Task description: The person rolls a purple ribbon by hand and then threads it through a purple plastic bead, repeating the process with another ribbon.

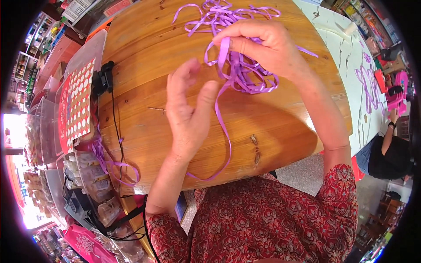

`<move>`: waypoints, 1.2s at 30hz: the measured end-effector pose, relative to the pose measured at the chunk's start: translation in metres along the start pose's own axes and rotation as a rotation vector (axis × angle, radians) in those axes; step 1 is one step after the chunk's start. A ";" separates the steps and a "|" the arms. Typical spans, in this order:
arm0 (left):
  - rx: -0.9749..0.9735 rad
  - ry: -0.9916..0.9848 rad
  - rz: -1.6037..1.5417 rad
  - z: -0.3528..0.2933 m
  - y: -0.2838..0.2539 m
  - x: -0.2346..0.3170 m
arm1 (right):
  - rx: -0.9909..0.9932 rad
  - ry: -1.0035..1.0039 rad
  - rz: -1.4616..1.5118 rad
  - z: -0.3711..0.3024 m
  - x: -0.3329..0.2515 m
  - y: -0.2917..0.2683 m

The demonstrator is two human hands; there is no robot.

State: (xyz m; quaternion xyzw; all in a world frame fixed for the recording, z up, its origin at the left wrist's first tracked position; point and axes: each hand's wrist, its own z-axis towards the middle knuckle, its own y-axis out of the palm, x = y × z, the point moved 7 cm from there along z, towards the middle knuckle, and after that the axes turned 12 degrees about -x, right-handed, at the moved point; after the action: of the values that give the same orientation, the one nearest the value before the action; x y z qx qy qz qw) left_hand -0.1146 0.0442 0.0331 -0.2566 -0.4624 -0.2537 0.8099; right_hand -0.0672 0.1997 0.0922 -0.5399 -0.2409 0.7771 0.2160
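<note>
My right hand (267,46) pinches a purple ribbon (224,48) between thumb and fingers, and loops of it hang below the hand. Left of it, my left hand (188,105) is raised above the table with thumb and fingers apart and nothing in them. One strand of the ribbon runs down past my left hand to the table's near edge. A loose heap of the same purple ribbon (215,15) lies at the far side of the wooden table (272,127), partly hidden behind my right hand.
A thin twisted wire (156,109) lies left of my left hand. At the table's left edge are a black device (103,79) with a cable and a red dotted card (78,103). More purple ribbon (100,155) hangs there. On the right, a person (388,153) is beside a white marbled table (340,57).
</note>
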 end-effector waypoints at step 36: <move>-0.466 -0.449 -0.735 -0.015 0.112 -0.003 | 0.529 -0.174 -0.160 -0.135 -0.009 0.000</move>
State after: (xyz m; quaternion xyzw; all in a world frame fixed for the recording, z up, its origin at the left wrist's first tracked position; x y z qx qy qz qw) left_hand -0.0341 0.1174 0.0039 -0.2991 -0.6165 -0.5580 0.4682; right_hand 0.0631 0.2129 0.0581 -0.3751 -0.0892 0.8369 0.3886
